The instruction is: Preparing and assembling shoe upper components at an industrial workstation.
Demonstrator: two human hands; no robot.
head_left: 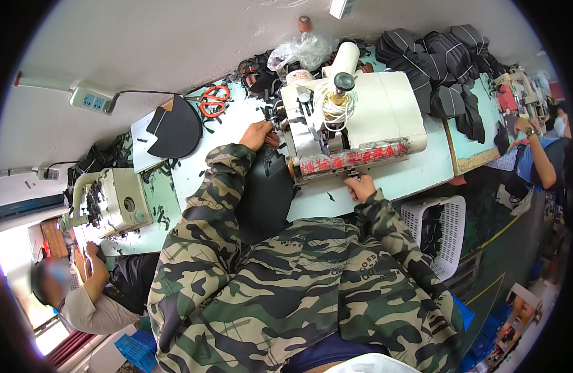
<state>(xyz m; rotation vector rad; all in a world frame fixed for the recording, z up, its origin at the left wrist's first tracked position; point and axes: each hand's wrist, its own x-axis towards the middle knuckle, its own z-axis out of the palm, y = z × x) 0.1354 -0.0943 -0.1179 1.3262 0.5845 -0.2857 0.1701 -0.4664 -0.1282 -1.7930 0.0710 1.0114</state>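
Left hand (259, 135) is curled nearly closed, pinching the top of the black panel (265, 196), which sits just left of the machine (386, 102) and runs past the table (314, 208) edge toward the lap. Right hand (361, 188) is half-curled at the machine's lower front edge; can't tell if it grips anything. Scissors (222, 93) lie farther back, left.

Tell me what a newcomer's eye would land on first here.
First, the big cream machine at upper centre, red markings along its near side; the left hand is at its left end by a large black piece, the right hand at its near edge. Next, the camouflage clothing across the lower middle. Then the orange-handled scissors, left of the machine on the pale table.
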